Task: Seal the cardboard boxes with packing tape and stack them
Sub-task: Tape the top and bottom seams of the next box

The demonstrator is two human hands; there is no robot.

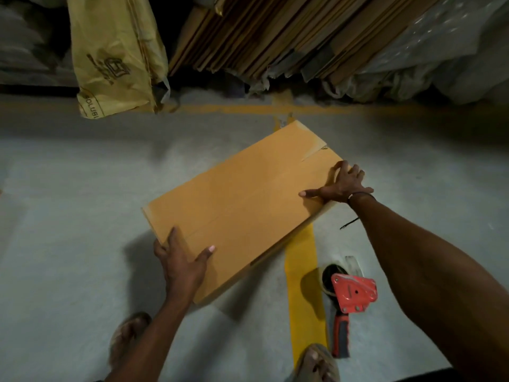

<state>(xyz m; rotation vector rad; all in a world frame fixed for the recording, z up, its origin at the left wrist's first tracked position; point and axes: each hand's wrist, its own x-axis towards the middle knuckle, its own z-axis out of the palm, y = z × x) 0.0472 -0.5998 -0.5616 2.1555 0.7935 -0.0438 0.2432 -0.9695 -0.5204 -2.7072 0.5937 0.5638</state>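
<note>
Red tape gun (349,301) lies at lower right on the floor (68,244), while at centre frame I see my left hand (183,260) and right hand (340,186) gripping opposite corners of the box (242,205).

Dim overall, light from above; soft shadows on floor (68,216); wide-angle edges bowed, dark.

Box on floor, centre, hands at opposite corners.
Cardboard box (239,205): left hand (183,260) near corner, right hand (343,186) right edge. Tape dispenser (349,299) right-front on floor (68,216); flat cardboard stack (275,37) behind.
</note>
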